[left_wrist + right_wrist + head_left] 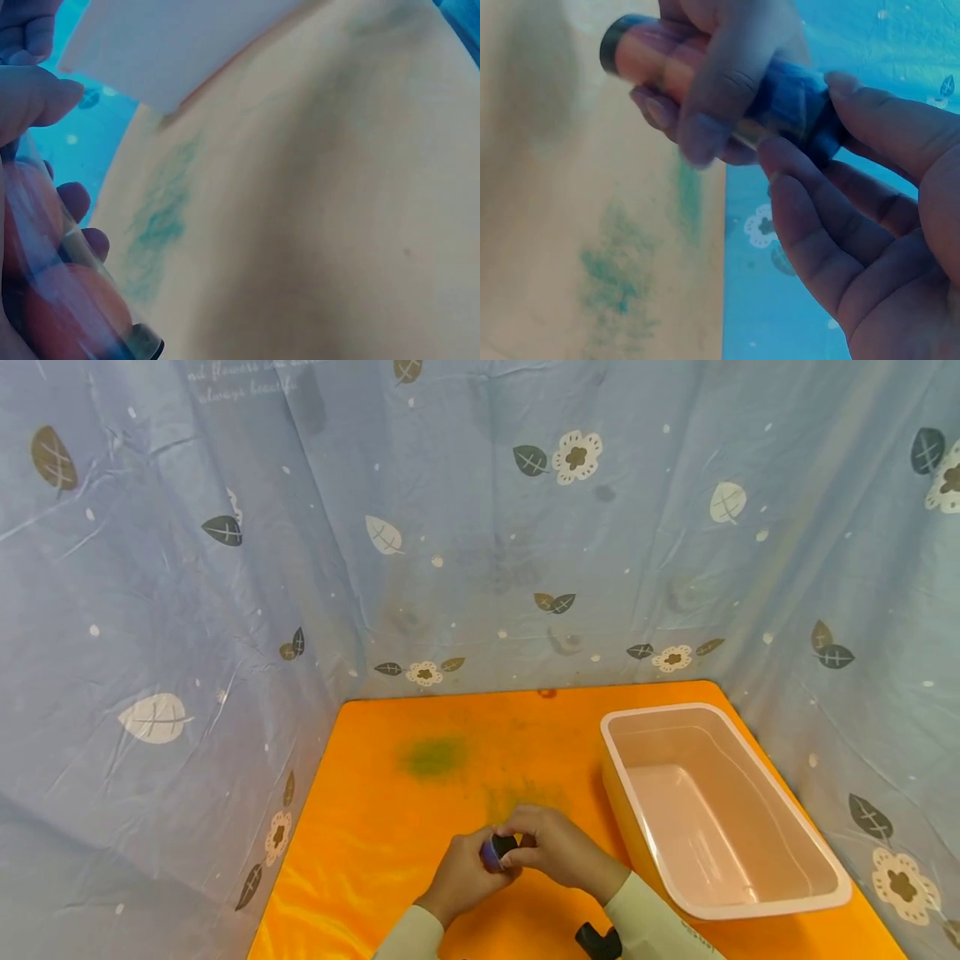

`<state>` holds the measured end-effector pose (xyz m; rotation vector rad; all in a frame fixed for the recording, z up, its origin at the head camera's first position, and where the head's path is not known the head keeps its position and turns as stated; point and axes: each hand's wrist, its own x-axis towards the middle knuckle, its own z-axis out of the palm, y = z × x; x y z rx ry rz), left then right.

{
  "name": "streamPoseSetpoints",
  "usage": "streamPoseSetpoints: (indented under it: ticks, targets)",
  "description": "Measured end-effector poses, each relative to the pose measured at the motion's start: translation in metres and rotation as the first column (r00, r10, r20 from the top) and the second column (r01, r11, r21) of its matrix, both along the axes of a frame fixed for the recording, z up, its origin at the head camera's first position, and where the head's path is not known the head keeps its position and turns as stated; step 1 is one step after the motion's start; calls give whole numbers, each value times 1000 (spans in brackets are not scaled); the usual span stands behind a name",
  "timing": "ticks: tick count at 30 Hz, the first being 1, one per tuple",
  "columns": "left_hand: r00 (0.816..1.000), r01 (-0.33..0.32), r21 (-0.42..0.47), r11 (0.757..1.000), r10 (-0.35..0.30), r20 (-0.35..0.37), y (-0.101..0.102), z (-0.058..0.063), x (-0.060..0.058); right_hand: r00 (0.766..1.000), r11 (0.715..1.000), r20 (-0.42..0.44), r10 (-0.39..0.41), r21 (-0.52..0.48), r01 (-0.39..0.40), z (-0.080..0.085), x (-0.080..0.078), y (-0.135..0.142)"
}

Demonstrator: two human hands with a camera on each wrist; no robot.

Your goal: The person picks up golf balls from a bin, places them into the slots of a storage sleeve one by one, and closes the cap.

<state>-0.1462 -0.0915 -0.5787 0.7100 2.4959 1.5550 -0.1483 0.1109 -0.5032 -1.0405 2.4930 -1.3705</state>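
A clear tube (675, 64) with dark end caps is in my left hand (468, 872), whose fingers curl round its middle. Round reddish balls (75, 311) show through its wall in the left wrist view, and a blue part (787, 94) lies toward one end in the right wrist view. My right hand (555, 847) pinches the dark cap (826, 139) at that end between thumb and fingers. In the head view, both hands meet over the near part of the table, and they cover most of the tube.
A pale, deep plastic bin (637, 806) stands on the right side of the orange table (375, 802). By my right sleeve lies a black object (597, 939), partly hidden. Flowered blue curtains (480, 527) enclose the back and sides. Greenish stains mark the tabletop.
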Motion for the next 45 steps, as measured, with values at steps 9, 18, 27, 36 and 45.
streamPoseSetpoints:
  ticks: [9,18,27,36,45]
  targets:
    - [999,16,-6,1000,-16,34,5,-15,1,997,991,-53,62,125,-55,-3,-3,2]
    - [999,7,127,992,-12,40,15,-10,-7,995,994,-2,-104,37,104,-7,2,6]
    - [980,-197,29,980,197,3,17,-14,-22,907,900,19,-421,-116,421,-25,11,18]
    - [946,-282,107,954,257,198,17,-37,-29,860,862,134,-493,-59,504,-59,24,31]
    - [967,-227,132,965,206,153,18,-56,-30,840,844,184,-511,-81,531,-69,24,35]
